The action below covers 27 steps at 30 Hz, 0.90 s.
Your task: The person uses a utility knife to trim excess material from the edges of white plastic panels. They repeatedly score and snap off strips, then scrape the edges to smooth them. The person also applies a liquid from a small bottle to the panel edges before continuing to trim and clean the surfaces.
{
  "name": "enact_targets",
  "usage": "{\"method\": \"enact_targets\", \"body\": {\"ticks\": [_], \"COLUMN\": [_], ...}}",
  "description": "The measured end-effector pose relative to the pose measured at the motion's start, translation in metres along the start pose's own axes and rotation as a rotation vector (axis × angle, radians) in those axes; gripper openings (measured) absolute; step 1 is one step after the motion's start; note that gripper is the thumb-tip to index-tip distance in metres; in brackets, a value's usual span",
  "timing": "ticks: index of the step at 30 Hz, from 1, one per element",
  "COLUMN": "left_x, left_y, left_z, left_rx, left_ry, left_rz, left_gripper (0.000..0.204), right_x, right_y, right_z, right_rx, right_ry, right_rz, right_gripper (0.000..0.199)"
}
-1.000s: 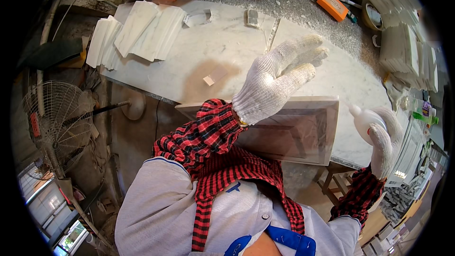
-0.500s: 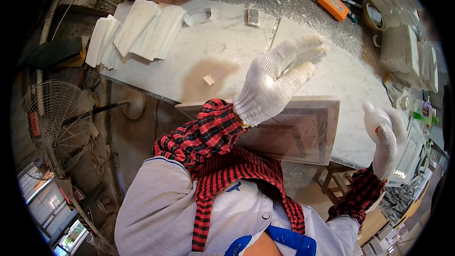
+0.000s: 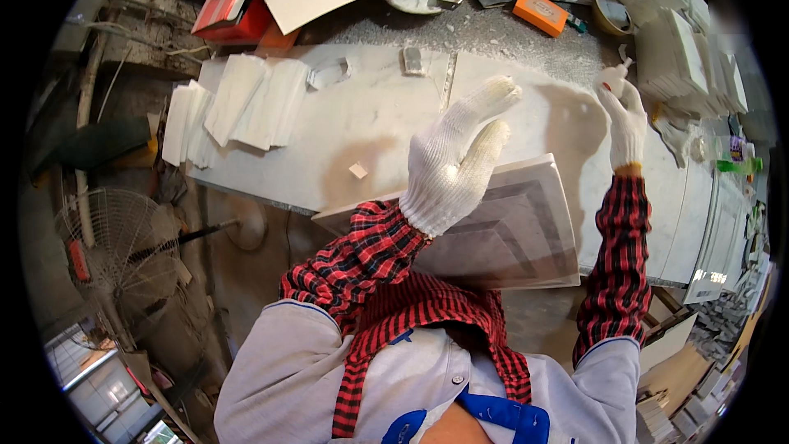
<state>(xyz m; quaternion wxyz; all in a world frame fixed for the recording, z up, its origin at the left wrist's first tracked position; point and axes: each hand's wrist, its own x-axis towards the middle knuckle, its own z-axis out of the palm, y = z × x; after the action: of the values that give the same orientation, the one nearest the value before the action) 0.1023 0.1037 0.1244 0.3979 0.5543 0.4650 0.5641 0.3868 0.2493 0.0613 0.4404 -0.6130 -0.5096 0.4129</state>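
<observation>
My left hand (image 3: 456,168), in a white knit glove, is open with its fingers stretched out and thumb apart. It hovers over or rests by the upper edge of a framed stone panel (image 3: 530,214) with stepped, nested borders; contact cannot be told. The panel stands tilted at the near edge of a white marble-like table (image 3: 386,119). Far to the right, my gloved right hand (image 3: 629,119) is closed around a small white squeeze bottle (image 3: 614,76) with a narrow tip. A small pale chip (image 3: 357,170) lies on the table left of my left hand.
White slabs (image 3: 246,103) lie stacked at the table's left end; more stacks (image 3: 674,57) stand far right. Behind lie grey grit (image 3: 460,33), an orange box (image 3: 540,12), a round container (image 3: 612,14) and a red box (image 3: 234,12). A caged fan (image 3: 119,242) stands left.
My right hand has reached away from me and to the left with the squeeze bottle, its arm now stretched over the table. My left hand stays open over the panel. The view has shifted.
</observation>
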Motion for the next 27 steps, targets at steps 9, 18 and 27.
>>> {"method": "enact_targets", "body": {"ticks": [9, 18, 27], "left_x": [0.005, 0.008, 0.006], "left_y": [0.002, -0.006, -0.003], "left_z": [0.005, 0.011, -0.001], "left_rx": [0.003, 0.028, 0.136], "left_ry": [0.063, 0.176, 0.113], "left_rz": [-0.072, 0.063, 0.073], "left_gripper": [0.046, 0.037, 0.039], "right_x": [0.062, 0.052, -0.103], "right_y": [0.066, 0.044, 0.006], "right_z": [0.008, 0.0, -0.047], "right_rx": [-0.633, -0.755, -0.133], "right_ry": [0.358, 0.311, 0.163], "right_rz": [0.014, 0.038, 0.078], "right_gripper": [0.044, 0.051, 0.045]}}
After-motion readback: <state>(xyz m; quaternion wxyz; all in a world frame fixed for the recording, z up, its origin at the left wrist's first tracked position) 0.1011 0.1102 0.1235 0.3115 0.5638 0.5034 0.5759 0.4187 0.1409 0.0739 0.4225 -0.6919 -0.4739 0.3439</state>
